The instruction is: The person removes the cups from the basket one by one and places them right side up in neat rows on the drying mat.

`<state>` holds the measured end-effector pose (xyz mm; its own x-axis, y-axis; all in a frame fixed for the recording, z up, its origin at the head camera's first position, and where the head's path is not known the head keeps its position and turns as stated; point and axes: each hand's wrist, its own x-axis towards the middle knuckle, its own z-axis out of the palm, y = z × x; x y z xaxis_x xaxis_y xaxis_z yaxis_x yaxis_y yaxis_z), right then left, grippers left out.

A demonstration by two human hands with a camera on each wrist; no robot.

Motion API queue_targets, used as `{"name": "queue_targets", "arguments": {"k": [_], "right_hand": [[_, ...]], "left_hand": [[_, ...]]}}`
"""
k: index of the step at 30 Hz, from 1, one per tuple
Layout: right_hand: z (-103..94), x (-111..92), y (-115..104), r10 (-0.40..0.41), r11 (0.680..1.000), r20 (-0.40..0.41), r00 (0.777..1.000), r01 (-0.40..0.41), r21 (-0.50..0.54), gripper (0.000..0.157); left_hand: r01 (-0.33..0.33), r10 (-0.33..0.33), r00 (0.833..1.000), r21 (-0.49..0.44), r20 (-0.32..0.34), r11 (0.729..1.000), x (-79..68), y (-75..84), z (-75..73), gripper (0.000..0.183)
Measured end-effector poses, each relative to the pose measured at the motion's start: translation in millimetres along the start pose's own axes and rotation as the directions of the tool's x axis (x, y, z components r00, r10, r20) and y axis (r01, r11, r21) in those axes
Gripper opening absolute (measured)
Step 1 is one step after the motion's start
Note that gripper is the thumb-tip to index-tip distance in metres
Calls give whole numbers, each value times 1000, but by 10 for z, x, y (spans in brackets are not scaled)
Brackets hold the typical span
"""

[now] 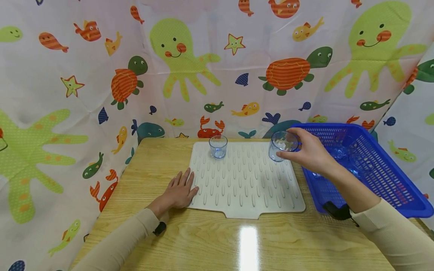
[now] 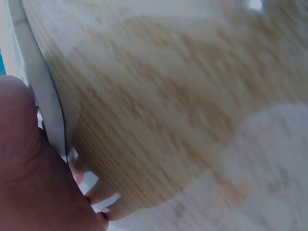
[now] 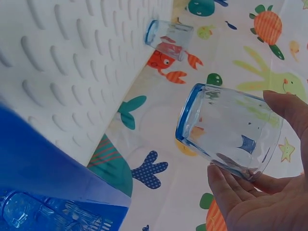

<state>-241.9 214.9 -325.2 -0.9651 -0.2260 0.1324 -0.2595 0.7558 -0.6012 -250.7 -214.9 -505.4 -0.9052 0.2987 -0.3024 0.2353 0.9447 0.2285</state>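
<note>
The right hand [image 1: 310, 150] had its grip clamped on a clear glass [image 1: 280, 145], digits on opposite sides, holding it mouth up and raised clear of the pale ridged mat [image 1: 244, 180] near the far right corner. A second glass [image 1: 218, 147] stood upright on the mat, toward the far left part and well apart from the first. The left hand [image 1: 181, 191] lay palm down across the mat's left edge, its grip loose, fingers straight and slightly apart, holding nothing. The mat lay on the wooden bench [image 1: 203, 241]. Just to its right sat a blue mesh basket [image 1: 379, 165] with more glasses [image 3: 29, 211] inside. A curtain printed with sea creatures [image 1: 173, 41] hung behind.
</note>
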Motion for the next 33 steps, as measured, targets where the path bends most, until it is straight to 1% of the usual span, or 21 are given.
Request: {"name": "queue_targets", "arguments": {"k": [4, 11, 18, 24, 28, 33], "right_hand": [[26, 38, 17, 1, 1000, 5, 1000, -1, 5, 89], [81, 129, -8, 0, 1000, 0, 1000, 0, 4, 87], [146, 211, -48, 16, 1000, 18, 1000, -15, -8, 85], [191, 289, -42, -7, 1000, 11, 1000, 7, -11, 83], [235, 352, -19, -10, 1000, 14, 1000, 10, -5, 82], [292, 423, -15, -12, 1000, 29, 1000, 12, 4, 81]], "left_hand": [[-8, 8, 1000, -4, -14, 1000, -6, 4, -3, 73], [1, -1, 1000, 1, -7, 1000, -8, 13, 3, 73], [13, -13, 1000, 3, 7, 1000, -4, 27, -17, 74], [11, -11, 1000, 8, 1, 1000, -6, 24, -24, 73], [0, 0, 1000, 1, -17, 1000, -13, 14, -10, 73], [1, -1, 1000, -6, -9, 1000, -24, 34, -11, 73]]}}
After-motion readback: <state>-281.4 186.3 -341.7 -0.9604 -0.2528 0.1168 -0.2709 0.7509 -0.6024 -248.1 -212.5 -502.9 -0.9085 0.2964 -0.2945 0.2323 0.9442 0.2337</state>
